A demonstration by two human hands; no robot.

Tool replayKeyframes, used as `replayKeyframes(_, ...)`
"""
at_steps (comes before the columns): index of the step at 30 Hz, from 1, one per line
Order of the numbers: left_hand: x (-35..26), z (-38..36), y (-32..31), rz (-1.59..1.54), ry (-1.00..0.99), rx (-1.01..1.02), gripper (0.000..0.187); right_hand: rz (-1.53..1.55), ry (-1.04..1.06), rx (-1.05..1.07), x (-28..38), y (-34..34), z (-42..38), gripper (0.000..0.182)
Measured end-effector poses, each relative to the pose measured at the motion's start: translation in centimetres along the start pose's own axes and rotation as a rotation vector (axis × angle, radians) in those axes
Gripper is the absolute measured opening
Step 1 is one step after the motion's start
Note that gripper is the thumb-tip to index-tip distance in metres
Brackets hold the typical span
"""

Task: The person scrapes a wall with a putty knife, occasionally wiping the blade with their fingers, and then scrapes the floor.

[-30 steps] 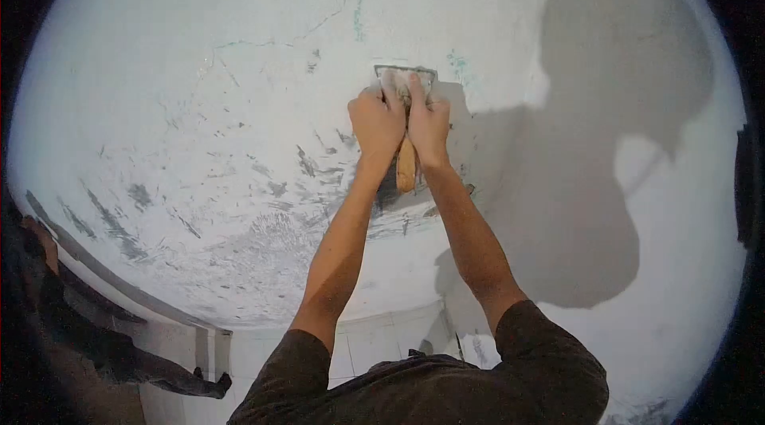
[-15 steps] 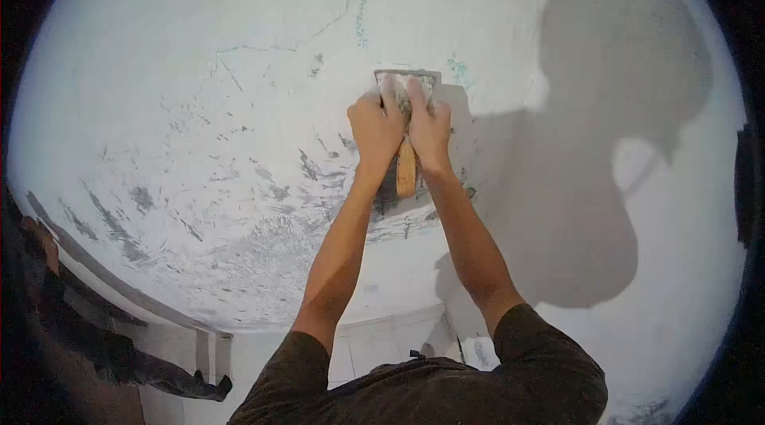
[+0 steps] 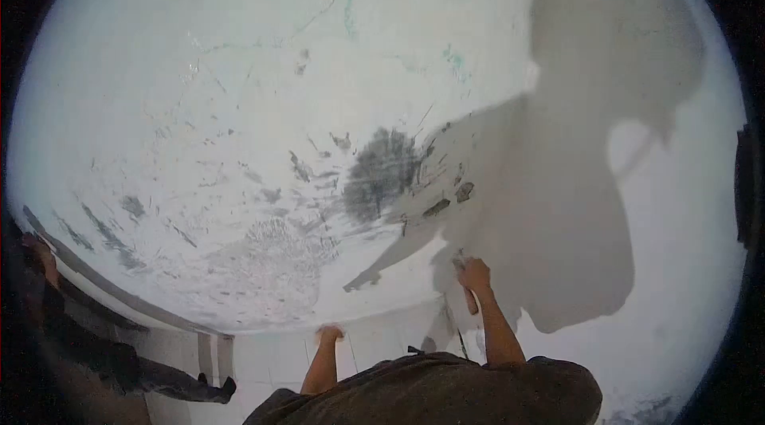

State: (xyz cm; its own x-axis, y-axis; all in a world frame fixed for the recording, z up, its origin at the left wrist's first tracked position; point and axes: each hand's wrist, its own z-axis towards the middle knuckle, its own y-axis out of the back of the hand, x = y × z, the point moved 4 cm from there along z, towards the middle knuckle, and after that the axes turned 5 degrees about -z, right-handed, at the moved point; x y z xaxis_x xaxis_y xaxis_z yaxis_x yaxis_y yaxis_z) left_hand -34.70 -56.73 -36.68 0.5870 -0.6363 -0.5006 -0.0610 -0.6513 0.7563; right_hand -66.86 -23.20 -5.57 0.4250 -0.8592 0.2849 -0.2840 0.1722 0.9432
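Observation:
My right hand [image 3: 476, 274] is closed round a scraper; its wooden handle [image 3: 471, 301] sticks out below my fist and part of its blade [image 3: 460, 260] shows above. It hangs low on the right, in front of the white wall [image 3: 263, 106]. My left hand [image 3: 329, 334] is low in the middle, apart from the scraper, over the pale tiled floor. It is small and blurred, so its fingers do not show clearly. Between and above my hands, a dark grey patch [image 3: 382, 174] of bared surface marks the wall, with smaller scrape marks to its left.
Another person's arm [image 3: 46, 259] and dark-clothed leg [image 3: 171, 379] are at the lower left. A large shadow [image 3: 582, 210] covers the wall on the right. Tiles [image 3: 287, 357] lie below the wall's lower edge. Thin greenish cracks [image 3: 347, 6] run across the upper wall.
Both hands were together on the scraper against the wall. They have come down and apart; the left let go, and the right carries the scraper lower right. The dark patch is now uncovered.

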Motion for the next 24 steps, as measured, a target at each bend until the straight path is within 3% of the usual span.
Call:
replayKeyframes(1,5.5,-0.7,-2.9,0.441,0.378,0.782,0.066,-0.066,-0.046,-0.017,-1.5,-1.5,-1.0,0.045)
replayKeyframes(2,3.1,-7.0,-1.2,-0.234,0.613,0.814,0.073,-0.072,-0.043,-0.029,-2.9,-3.0,-1.6,0.045)
replayKeyframes(3,-0.8,-11.6,0.2,-0.524,0.822,0.856,0.069,-0.020,-0.101,-0.075,-4.3,-4.3,-2.6,0.045)
replayKeyframes(4,-2.6,-14.6,2.1,-0.984,0.558,0.922,0.065,0.036,-0.158,-0.106,-5.7,-5.8,-3.1,0.045)
replayKeyframes(6,0.1,-14.9,-0.1,-0.786,0.719,0.826,0.061,0.045,-0.122,0.010,-6.4,-7.1,-3.1,0.045)
replayKeyframes(8,4.3,-12.4,-1.3,-0.458,0.549,0.494,0.047,0.046,-0.088,0.132,-7.2,-9.3,-2.8,0.045)
replayKeyframes(9,6.7,-10.7,-3.0,-0.306,0.403,0.293,0.045,-0.063,0.103,0.017,-7.1,-10.8,-1.8,0.045)
replayKeyframes(10,3.8,-11.2,-0.4,-0.612,0.396,0.082,0.037,-0.170,0.298,-0.102,-6.6,-11.5,-1.6,0.046)
replayKeyframes(11,4.5,-7.9,-1.7,-0.394,0.307,0.159,0.039,-0.007,0.275,-0.160,-5.0,-10.1,-1.9,0.044)
replayKeyframes(12,5.2,-5.7,-2.8,-0.441,0.281,0.088,0.046,0.156,0.246,-0.219,-1.8,-7.1,-2.9,0.045)
replayKeyframes(13,3.0,-5.4,-1.7,-0.365,0.104,0.128,0.051,0.154,0.247,-0.213,0.7,-4.9,-3.8,0.045)
replayKeyframes(14,-1.0,-5.0,0.7,-0.288,-0.076,0.165,0.058,0.405,0.166,-0.051,2.7,-3.2,-4.7,0.043)
replayKeyframes(15,-7.0,-7.8,3.0,-0.294,-0.076,0.166,0.058,0.652,0.079,0.113,4.1,-3.0,-5.5,0.042)
replayKeyframes(16,-12.8,-9.7,8.0,-0.815,0.085,0.151,0.060,0.646,0.081,0.113,4.9,-4.1,-5.5,0.042)
replayKeyframes(18,-20.2,-12.1,11.5,-0.976,-0.100,0.177,0.056,0.999,0.146,0.162,6.2,-6.8,-5.5,0.036)
replayKeyframes(20,-24.9,-13.7,12.9,-1.110,-0.267,0.212,0.052,1.089,0.143,0.255,8.0,-6.8,-7.1,0.035)
replayKeyframes(21,-26.3,-14.3,13.3,-1.114,-0.260,0.211,0.052,1.185,0.135,0.339,9.1,-6.4,-8.3,0.034)
replayKeyframes(24,-28.8,-16.0,13.1,-1.132,-0.378,0.229,0.046,1.224,0.176,0.354,11.0,-3.8,-12.3,0.035)
